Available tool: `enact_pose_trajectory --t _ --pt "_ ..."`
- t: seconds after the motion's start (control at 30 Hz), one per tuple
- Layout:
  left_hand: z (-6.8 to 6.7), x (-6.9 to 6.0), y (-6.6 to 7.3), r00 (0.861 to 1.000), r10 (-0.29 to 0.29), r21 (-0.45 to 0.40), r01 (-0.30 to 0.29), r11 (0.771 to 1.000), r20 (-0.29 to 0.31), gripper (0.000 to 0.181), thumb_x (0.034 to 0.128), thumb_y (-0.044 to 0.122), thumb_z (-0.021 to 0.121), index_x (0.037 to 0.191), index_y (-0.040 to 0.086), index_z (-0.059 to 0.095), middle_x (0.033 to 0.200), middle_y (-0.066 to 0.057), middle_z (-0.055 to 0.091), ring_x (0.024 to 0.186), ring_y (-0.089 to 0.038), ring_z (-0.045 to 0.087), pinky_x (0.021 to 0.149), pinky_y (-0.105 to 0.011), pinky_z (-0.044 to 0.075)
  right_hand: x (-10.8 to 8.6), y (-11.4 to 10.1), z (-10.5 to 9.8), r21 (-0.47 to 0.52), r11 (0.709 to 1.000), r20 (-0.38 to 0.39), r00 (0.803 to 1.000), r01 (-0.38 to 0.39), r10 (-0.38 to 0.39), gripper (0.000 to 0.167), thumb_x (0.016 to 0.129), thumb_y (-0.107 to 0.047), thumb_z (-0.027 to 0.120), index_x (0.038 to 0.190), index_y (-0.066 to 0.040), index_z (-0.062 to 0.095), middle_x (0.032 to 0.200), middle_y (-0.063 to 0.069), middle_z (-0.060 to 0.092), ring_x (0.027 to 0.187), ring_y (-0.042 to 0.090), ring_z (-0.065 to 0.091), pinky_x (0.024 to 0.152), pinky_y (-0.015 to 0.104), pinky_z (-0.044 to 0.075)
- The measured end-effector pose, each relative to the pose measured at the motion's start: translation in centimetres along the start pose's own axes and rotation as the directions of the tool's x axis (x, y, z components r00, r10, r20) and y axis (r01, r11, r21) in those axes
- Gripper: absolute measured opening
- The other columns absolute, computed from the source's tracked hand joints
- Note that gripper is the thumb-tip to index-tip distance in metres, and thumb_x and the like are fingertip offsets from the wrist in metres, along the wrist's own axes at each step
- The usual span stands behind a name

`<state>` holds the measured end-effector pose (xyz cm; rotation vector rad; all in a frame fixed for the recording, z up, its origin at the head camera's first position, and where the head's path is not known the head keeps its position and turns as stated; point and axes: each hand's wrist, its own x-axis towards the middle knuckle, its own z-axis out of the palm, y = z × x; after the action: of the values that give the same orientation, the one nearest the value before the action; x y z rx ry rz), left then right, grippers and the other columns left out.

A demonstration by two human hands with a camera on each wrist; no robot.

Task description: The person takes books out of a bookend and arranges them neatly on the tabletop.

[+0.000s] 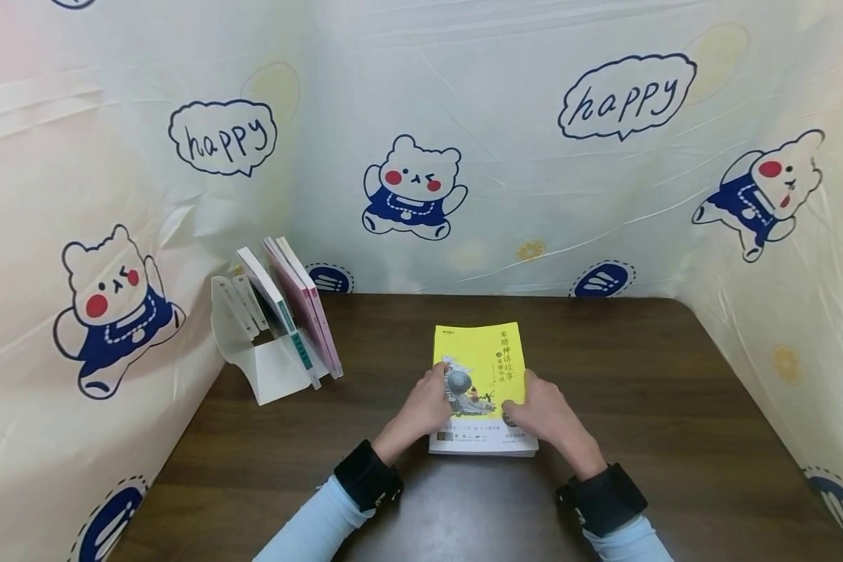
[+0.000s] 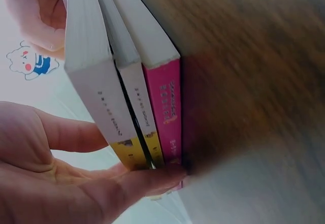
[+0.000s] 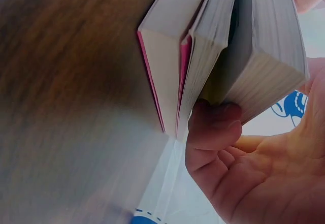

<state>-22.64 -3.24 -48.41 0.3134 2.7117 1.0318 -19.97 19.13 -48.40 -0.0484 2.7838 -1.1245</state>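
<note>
- Three stacked books [image 2: 136, 92] lie on the brown wooden table [image 1: 674, 390], a yellow-and-white paperback [image 1: 483, 386] uppermost
- Left hand [image 1: 430, 402] grips the stack's spine side; right hand [image 1: 542, 410] pinches the paperback
- Slim white and pink books [image 1: 298, 300] already lean in the white curved rack [image 1: 281, 371]; these three sit outside

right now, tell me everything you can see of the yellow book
The yellow book looks like a closed paperback: yellow cover, white lower band, dark vertical lettering, grey illustration. It lies face up atop two books on the table. The left hand grips its spine side; the right hand, opposite, curls fingers into a gap beneath it.
</note>
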Motion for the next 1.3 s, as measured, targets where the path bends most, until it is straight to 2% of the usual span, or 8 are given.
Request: enact_pose_trajectory --t 0.23,0.53,0.93,1.17,1.3 --pt "-0.4 0.5 -0.2 0.999 0.0 -0.015 0.0 1.0 0.033 0.062 0.1007 -0.007 0.051 0.16 -0.005 0.031 0.153 -0.029 0.046 0.133 -0.034 0.052 0.106 -0.048 0.047 0.1 -0.1 -0.2 -0.018 1.0 -0.005 1.0 -0.004 0.004 0.056 0.093 -0.022 0.07 0.141 -0.001 0.051 0.1 0.007 0.062 0.088 0.025 0.059 0.074 0.039 0.047" --pt "-0.7 1.0 -0.4 0.998 -0.033 -0.043 0.035 0.998 0.05 0.06 0.107 0.001 0.048 0.163 0.0 0.027 0.165 -0.023 0.034 0.15 -0.033 0.036 0.118 -0.05 0.037 0.4 -0.1 -0.3 -0.018 1.0 -0.014 1.0 -0.005 0.004 0.06 0.094 -0.023 0.068 0.145 0.0 0.048 0.109 0.01 0.062 0.098 0.029 0.058 0.081 0.044 0.048" --pt "-0.5 1.0 -0.7 0.998 -0.029 -0.052 0.032 0.998 0.052 0.059 0.1073 0.002 0.048 0.163 0.001 0.028 0.166 -0.022 0.034 0.152 -0.033 0.034 0.119 -0.051 0.035 0.2 0.0 0.0 0.013 1.0 0.008 1.0 -0.026 0.026 0.061 0.095 -0.019 0.066 0.148 0.002 0.045 0.113 0.013 0.059 0.103 0.031 0.054 0.082 0.045 0.047" --pt "-0.2 1.0 -1.2 0.998 -0.03 -0.045 0.032 0.998 0.052 0.059 0.1078 0.003 0.048 0.164 0.001 0.028 0.167 -0.021 0.033 0.153 -0.033 0.032 0.12 -0.051 0.033 -0.1 0.0 0.2 -0.03 0.998 0.013 0.998 -0.055 0.055 0.064 0.094 -0.023 0.067 0.148 0.006 0.046 0.114 0.016 0.049 0.097 0.032 0.052 0.074 0.042 0.046" --pt "-0.2 0.9 -1.2 0.999 -0.017 -0.053 0.02 0.998 0.051 0.058 0.1087 0.005 0.047 0.163 0.001 0.028 0.167 -0.021 0.033 0.153 -0.033 0.032 0.12 -0.051 0.033 -0.1 0.1 0.3 -0.044 0.998 0.016 0.998 -0.052 0.053 0.065 0.095 -0.023 0.066 0.148 0.007 0.045 0.116 0.017 0.049 0.098 0.032 0.053 0.074 0.042 0.046"
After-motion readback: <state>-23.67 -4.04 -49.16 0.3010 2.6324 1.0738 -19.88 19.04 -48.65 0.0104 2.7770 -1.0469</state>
